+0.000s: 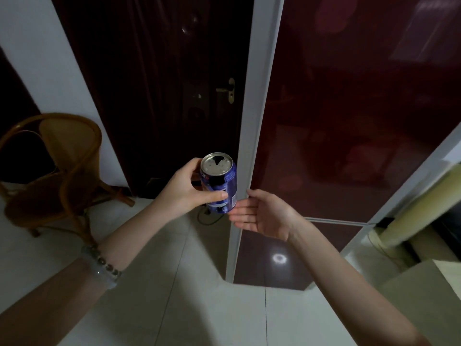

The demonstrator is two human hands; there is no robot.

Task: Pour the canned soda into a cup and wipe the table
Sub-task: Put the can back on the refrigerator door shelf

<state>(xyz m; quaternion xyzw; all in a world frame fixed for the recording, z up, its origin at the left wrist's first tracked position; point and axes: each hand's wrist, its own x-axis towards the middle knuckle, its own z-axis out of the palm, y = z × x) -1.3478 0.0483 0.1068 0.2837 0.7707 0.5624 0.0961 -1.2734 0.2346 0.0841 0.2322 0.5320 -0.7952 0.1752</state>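
Head view, looking down along both forearms. Showed the left hand [185, 189] at the centre of the frame, wrapped round a blue soda can [220, 186]: thumb laid across the front of the label, fingers curled round the far side near the rim. Held the can in the air above the pale tiled floor [199, 308], top tipped a little toward the camera, silver lid showing a dark opening. Showed the right hand [264, 213] just right of centre, forearm running in from the lower right, palm turned up and leftward, fingers straight and slightly spread, holding nothing. Placed its fingertips [233, 217] just beside the can's base; could not tell whether touching or apart. Wore two bracelets [104, 265] on the left wrist, one of pale beads, one of small dark beads, at the lower left. Behind, at the left of the frame, stood a rattan chair [57, 166] on the tiles. Filled the upper middle with a dark door [162, 83] bearing a brass handle [228, 89]. Ran a white post [252, 121] from the top down past the can, just behind it. Covered the right of the frame with a glossy dark red panel [361, 108]. Left a thin dark cable [207, 219] looped on the floor below the can.
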